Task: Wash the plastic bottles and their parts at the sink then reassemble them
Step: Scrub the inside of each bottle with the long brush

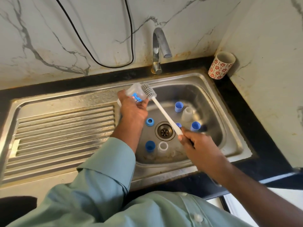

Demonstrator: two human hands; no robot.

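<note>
Bottle scrub over steel sink [213, 89].
Left hand [133, 108] fingers curled round clear plastic bottle with blue label [136, 93]; right hand [195, 141] fingers clamp white long-handled brush [161, 110], grey bristle head touching bottle's side beside left fingers.

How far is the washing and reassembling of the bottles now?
Done: the bottles are apart; blue caps and clear parts lie in the sink. In hand: the left hand holds a bottle; the right hand works the brush against it. Left: remaining parts, reassembly.
</note>
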